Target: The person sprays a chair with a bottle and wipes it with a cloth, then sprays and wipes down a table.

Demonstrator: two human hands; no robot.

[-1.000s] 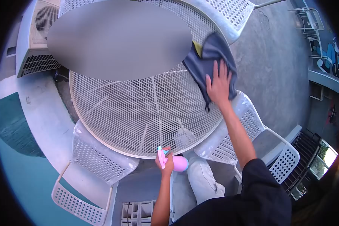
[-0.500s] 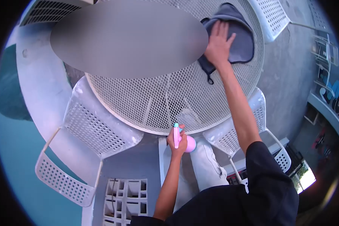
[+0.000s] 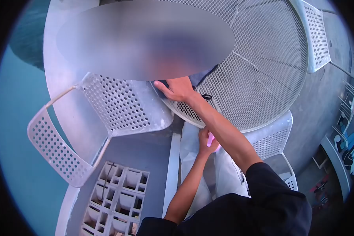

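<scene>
A white mesh round table (image 3: 271, 51) stands in front of me. My right hand (image 3: 180, 89) is over its left part, on a dark grey cloth (image 3: 204, 77) with a small hanging loop. The thumb stretches out to the side; a blurred patch covers the other fingers and much of the cloth. Below the table's near rim, my left hand (image 3: 205, 143) is wrapped round a pink spray bottle (image 3: 210, 140). My right forearm crosses in front of the bottle and hides part of it.
A white perforated chair (image 3: 145, 106) stands close at the table's left, another chair (image 3: 273, 137) at the near right and a third chair (image 3: 318, 37) at the far right. Pale hollow blocks (image 3: 120, 196) lie at lower left. Blue-green water (image 3: 19, 137) borders the left ledge.
My right hand has swept the cloth from the table's right side across to its left. The spray bottle remains in my left hand. The view has shifted, bringing the left chair nearer.
</scene>
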